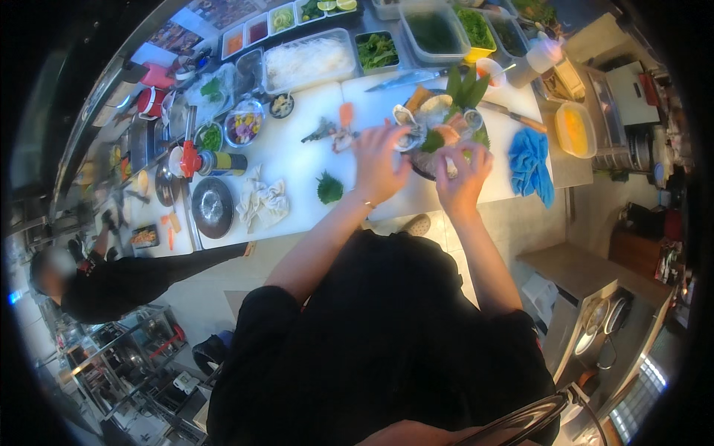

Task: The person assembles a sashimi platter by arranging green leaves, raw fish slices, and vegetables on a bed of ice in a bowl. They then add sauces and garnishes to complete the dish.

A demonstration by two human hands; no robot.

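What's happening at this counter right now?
A person has both hands at a dark plate heaped with food. The left hand is by its left side; the right hand has bent fingers at its near edge, their grip unclear. A green leaf lies left of the plate, a blue cloth right. Another person is farther left.

On the cutting board (294, 167) before you, the plate (424, 175) sits between 2 cloths: the left cloth (262, 199), beyond a loose leaf (329, 188), and the right cloth (529, 165). Behind the plate lies a knife (405, 79), then a tub (446, 58).
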